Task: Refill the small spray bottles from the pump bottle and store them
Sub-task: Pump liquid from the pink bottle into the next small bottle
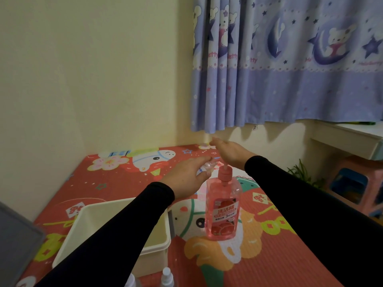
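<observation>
A pink pump bottle [223, 210] full of pink liquid stands upright on the red patterned mat [269, 255]. My left hand [186, 177] holds a small clear spray bottle [62, 166] tilted beside the pump's nozzle, just left of the pump head. My right hand [228, 152] lies flat, palm down, on top of the pump head [224, 172], fingers stretched out. Another small spray bottle [167, 276] with a white top stands at the bottom edge, partly cut off.
A cream plastic tub [153, 247] sits at the lower left under my left forearm. A grey lid or box [16, 245] is at the far left. A blue curtain [290, 59] hangs behind, and a pink stool [352, 185] stands right of the mat.
</observation>
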`<state>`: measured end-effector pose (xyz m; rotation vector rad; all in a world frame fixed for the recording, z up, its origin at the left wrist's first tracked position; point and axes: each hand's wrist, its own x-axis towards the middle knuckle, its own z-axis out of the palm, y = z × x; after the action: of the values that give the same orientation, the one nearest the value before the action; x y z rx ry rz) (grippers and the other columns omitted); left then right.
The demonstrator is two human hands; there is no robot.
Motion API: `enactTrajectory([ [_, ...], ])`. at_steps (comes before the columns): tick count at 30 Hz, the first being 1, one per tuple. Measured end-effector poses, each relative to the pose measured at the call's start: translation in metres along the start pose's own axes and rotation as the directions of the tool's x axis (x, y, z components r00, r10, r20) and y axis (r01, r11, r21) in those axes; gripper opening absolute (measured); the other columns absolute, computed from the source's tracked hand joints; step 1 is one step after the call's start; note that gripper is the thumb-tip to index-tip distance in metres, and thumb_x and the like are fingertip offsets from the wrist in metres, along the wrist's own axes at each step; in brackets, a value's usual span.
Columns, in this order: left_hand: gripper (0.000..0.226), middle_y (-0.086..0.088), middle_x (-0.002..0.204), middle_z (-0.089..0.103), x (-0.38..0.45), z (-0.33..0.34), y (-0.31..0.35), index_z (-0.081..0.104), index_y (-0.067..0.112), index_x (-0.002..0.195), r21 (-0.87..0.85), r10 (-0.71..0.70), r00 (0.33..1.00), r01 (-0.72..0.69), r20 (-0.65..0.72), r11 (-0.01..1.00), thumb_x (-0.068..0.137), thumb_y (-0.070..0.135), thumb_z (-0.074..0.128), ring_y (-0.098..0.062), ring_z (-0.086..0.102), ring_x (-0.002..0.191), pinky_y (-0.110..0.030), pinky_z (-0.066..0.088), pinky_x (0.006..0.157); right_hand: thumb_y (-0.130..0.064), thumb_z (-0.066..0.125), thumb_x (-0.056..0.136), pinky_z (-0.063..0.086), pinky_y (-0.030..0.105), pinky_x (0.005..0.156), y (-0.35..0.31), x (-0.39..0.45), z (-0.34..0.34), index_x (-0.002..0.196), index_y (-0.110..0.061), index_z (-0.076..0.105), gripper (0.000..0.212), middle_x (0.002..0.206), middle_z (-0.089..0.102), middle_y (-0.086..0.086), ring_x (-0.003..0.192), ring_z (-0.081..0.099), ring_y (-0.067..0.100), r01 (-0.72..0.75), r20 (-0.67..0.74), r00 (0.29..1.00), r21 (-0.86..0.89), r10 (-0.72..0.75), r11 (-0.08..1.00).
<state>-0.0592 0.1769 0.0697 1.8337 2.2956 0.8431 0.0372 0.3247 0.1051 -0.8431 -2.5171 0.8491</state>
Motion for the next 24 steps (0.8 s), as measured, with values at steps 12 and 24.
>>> enactTrajectory([
  [12, 0.038, 0.006, 0.122, 0.056, -0.012, -0.004, 0.006, 0.044, 0.033, 0.129, -0.135, -0.048, 0.998, 0.042, -0.041, 0.99, 0.093, 0.037, 0.054, -0.015, 0.055, 0.098, -0.024, 0.041, 0.076, -0.049, 0.022, 0.102, 0.041, 0.043, 0.099, -0.007, -0.015, -0.003, 0.115, -0.003, 0.063, 0.063, 0.119, 0.065, 0.018, 0.112, 0.057, 0.033, 0.089, -0.25, 0.965, 0.023, -0.08, 0.996],
  [24, 0.029, 0.016, 0.105, 0.054, -0.038, -0.024, -0.006, 0.046, 0.036, 0.118, -0.279, -0.104, 0.988, 0.069, -0.115, 0.958, 0.091, 0.035, 0.058, -0.003, 0.06, 0.089, -0.023, 0.049, 0.072, -0.048, 0.027, 0.101, 0.038, 0.033, 0.083, -0.014, -0.034, -0.009, 0.114, -0.01, 0.062, 0.053, 0.113, 0.066, 0.01, 0.108, 0.058, 0.027, 0.195, -0.27, 0.942, -0.05, -0.201, 0.98],
])
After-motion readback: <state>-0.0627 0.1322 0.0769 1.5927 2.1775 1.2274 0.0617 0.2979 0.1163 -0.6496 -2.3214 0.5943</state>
